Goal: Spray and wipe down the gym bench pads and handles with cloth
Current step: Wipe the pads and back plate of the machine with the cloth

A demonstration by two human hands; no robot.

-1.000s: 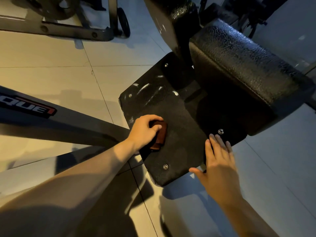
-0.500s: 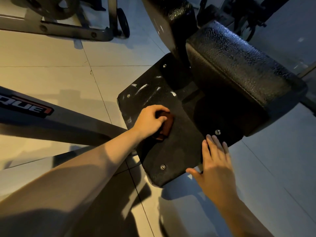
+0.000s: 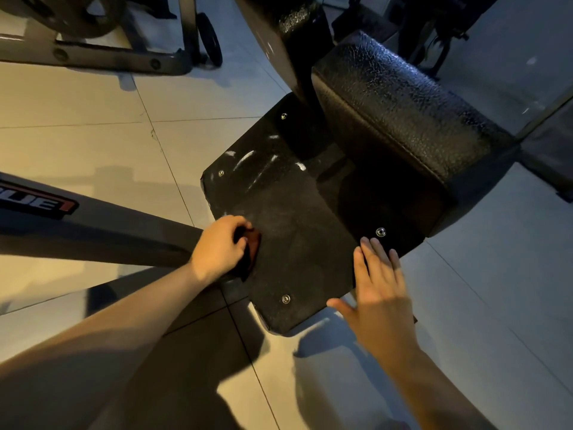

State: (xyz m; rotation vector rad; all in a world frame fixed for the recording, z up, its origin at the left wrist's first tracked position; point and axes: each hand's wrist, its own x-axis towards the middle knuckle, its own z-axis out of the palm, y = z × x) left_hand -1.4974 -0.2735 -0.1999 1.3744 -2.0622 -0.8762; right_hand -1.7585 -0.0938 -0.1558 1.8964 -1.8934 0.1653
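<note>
I see my left hand (image 3: 221, 246) clenched round a small reddish-brown cloth (image 3: 253, 243), fingers curled over it and pressing it down. Only a strip of the cloth shows past the knuckles; the rest is bunched under the palm. It sits at the left edge of the flat black surface (image 3: 297, 243) of the gym bench, just beside the spot where a grey frame beam (image 3: 93, 225) runs in from the left.

The surface is dark and grainy, with a dull pale haze in the middle and a few bright streaks toward its far left part. Four metal rivets mark it; the one (image 3: 380, 232) at the right lies just beyond my right fingertips.

My right hand (image 3: 381, 290) is released, fingers straight and together, lying flat on the near right edge, thumb spread out over the floor (image 3: 93, 144). A broad stretch of textured surface lies between the two hands.

The near corner juts toward me above the tiles, throwing a shadow. On the far right a thick black pad (image 3: 403, 113) with cracked, glossy skin overhangs the surface and darkens the part below it. A dark post (image 3: 294, 57) rises at the far edge. Another machine (image 3: 124, 54) stands well apart at upper left.
</note>
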